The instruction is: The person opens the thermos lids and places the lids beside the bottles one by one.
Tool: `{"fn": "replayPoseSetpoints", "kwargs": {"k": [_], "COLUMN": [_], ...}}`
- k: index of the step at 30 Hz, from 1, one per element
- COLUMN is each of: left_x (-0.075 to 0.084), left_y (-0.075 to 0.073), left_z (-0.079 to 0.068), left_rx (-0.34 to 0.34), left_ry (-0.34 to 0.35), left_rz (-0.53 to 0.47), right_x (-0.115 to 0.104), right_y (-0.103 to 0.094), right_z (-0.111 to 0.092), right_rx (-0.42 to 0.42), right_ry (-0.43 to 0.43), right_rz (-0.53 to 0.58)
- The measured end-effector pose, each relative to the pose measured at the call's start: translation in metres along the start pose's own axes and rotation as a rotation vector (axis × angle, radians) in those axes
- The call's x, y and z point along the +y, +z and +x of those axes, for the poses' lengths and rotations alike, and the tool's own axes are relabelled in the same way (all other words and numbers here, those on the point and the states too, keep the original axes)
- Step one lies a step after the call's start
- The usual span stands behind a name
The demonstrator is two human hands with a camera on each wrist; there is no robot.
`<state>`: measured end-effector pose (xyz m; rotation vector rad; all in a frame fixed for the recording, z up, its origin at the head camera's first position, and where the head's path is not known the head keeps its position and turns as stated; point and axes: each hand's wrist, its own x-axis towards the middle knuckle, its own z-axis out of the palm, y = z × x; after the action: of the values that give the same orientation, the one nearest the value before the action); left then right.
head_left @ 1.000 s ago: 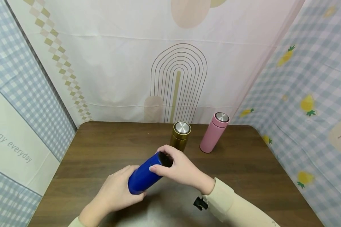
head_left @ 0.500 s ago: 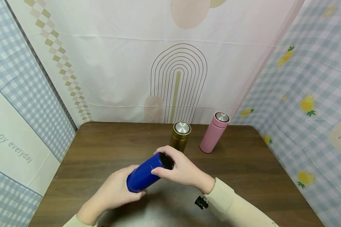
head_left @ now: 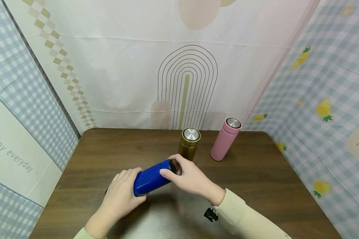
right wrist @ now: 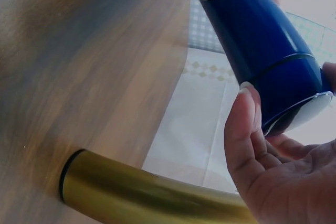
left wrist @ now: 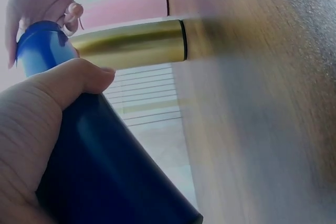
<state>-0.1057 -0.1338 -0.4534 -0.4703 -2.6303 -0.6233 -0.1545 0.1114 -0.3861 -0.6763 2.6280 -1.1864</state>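
A blue thermos bottle (head_left: pixel 152 179) is held tilted above the table, its lid end to the right. My left hand (head_left: pixel 121 194) grips the lower body, with the thumb (left wrist: pixel 86 77) lying across it in the left wrist view. At the lid end, my right hand (head_left: pixel 191 176) holds the blue lid (right wrist: pixel 291 90) between thumb and fingers. In the right wrist view the lid sits on the body with a thin seam between them. Just behind my right hand stands a gold thermos (head_left: pixel 189 146), its lower part hidden in the head view.
A pink thermos (head_left: pixel 225 139) stands upright to the right of the gold one. The brown wooden table (head_left: pixel 113 146) ends at a white patterned curtain (head_left: pixel 122 83). Checkered cloth (head_left: pixel 326 83) hangs at both sides. A black clip (head_left: pixel 210 214) is by the right sleeve.
The blue thermos has turned to a flatter slant, its base end rising a little. My left hand has turned with it. My right hand stays at the lid.
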Motion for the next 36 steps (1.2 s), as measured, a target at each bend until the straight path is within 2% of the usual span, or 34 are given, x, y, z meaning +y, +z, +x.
{"fn": "replayPoseSetpoints", "kwargs": {"k": [5, 10, 17, 27, 31, 36], "left_x": [-0.001, -0.001, 0.0, -0.001, -0.002, -0.004], "left_y": [0.0, -0.001, -0.007, -0.012, -0.014, -0.016], "left_z": [-0.001, -0.001, 0.003, 0.004, 0.005, 0.004], "left_rx": [0.022, 0.045, 0.054, 0.035, -0.011, -0.148], "left_ry": [-0.012, 0.023, 0.059, 0.078, 0.056, -0.025], "left_rz": [-0.005, 0.004, 0.021, 0.032, 0.013, -0.077], "right_x": [0.002, 0.006, 0.008, 0.012, 0.012, 0.01], "right_y": [0.0, 0.001, -0.001, -0.003, -0.005, -0.007], "right_z": [0.0, 0.0, -0.001, -0.004, -0.005, -0.006], "right_rx": [0.002, 0.011, 0.006, -0.041, -0.085, -0.15], "right_ry": [0.013, 0.018, -0.048, -0.109, -0.167, -0.266], "right_rz": [0.043, 0.086, 0.118, 0.093, 0.11, 0.043]}}
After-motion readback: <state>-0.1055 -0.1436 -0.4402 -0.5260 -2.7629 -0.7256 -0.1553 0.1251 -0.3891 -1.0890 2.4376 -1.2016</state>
